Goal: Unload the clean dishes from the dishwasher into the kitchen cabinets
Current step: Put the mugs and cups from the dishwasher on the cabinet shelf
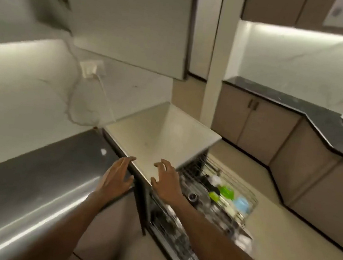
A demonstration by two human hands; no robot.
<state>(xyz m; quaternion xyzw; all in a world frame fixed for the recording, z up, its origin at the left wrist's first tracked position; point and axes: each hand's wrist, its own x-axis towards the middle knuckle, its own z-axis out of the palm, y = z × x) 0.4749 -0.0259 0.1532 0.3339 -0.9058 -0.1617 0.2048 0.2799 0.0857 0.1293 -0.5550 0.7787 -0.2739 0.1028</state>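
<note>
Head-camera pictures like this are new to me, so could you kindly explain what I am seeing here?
The one picture comes from a wide-angle camera worn on a person's head, looking down at their own bare arms. The left hand and the right hand are both open and hold nothing, hovering near the pale top of the dishwasher. To the right its wire rack is pulled out, holding blurred dishes, among them a green item and a light blue item. To the left lies a steel counter.
</note>
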